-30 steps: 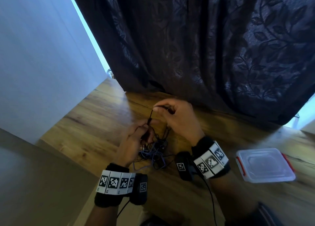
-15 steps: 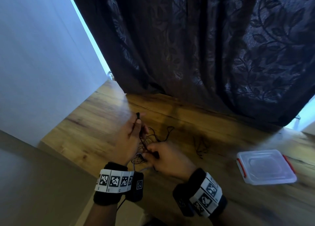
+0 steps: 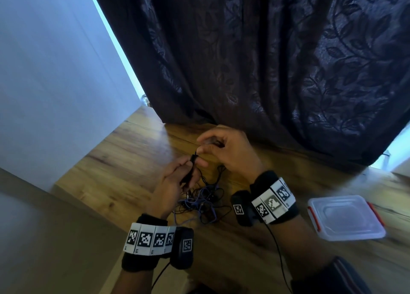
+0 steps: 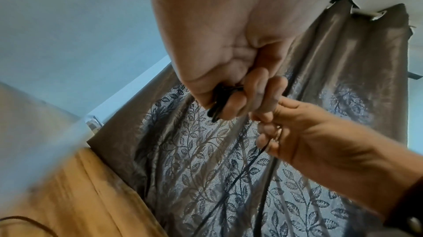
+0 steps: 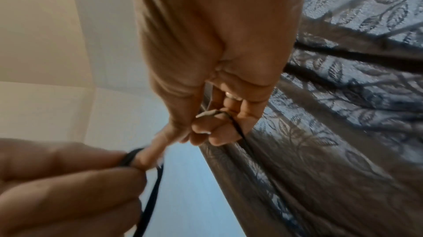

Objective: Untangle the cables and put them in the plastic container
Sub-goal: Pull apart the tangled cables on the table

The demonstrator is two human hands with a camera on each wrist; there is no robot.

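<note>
While cables (image 3: 199, 201) lie tangled, left hand (image 3: 170, 183) grips strands, right hand (image 3: 228, 151) pinches one

Cable tangle (image 3: 199, 202) on table (image 3: 124, 160) between wrists; container (image 3: 346, 218) right; curtain (image 3: 266, 61) behind

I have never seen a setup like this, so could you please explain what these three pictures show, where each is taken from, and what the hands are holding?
No machine here: a person works with bare hands, wearing marker bands and small cameras on both wrists. The wide picture comes from a head camera looking down at a wooden table before a dark curtain. The other two look along each hand from the wrist. On the table lie a tangle of thin cables and, to the right, a plastic container with its lid on. The left hand grips a black plug end of a cable; the right hand pinches a thin black cable just above it. Both are raised over the tangle, apparently working one cable free.
</note>
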